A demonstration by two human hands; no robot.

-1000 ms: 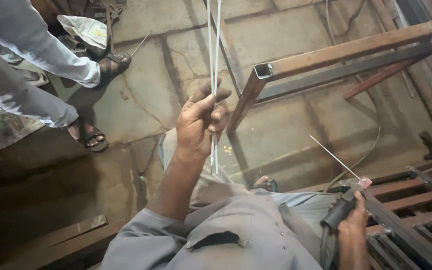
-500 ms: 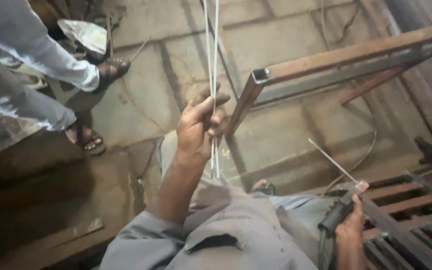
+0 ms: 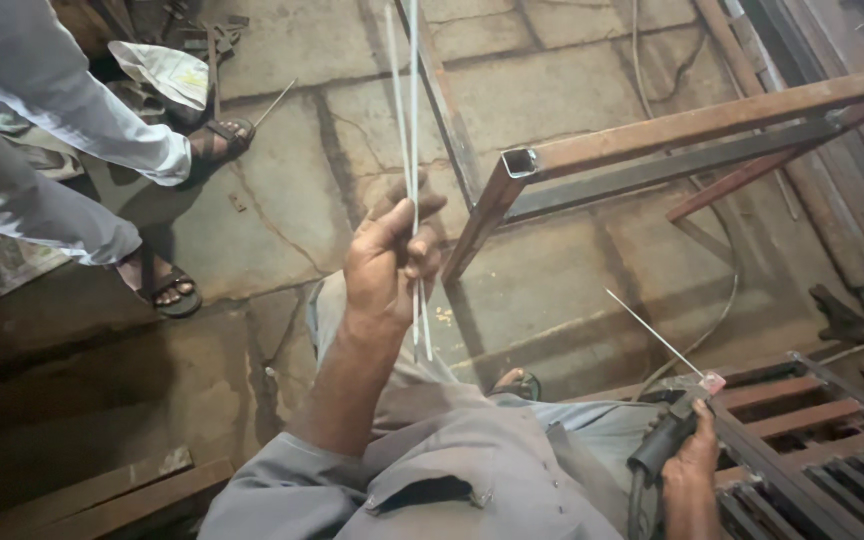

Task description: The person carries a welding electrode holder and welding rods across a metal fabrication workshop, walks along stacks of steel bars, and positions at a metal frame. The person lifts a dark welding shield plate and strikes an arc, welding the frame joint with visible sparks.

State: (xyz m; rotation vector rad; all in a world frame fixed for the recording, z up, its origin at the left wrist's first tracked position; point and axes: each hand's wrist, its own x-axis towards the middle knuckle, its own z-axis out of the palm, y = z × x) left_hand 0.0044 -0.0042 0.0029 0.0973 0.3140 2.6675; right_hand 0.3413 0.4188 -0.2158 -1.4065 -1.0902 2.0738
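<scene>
Pinching thin welding rods [image 3: 410,120] upright, left grip [image 3: 390,262] (right grip [image 3: 690,468] clasping electrode holder [image 3: 664,445])

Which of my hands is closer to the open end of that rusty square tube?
Left. Your left hand, holding thin rods, is just beside the square tube end. Your right hand, gripping the electrode holder, sits lower right.

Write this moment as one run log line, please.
left hand: holds thin rods upright | right hand: grips electrode holder, rod clamped | nearby: metal frame
</scene>
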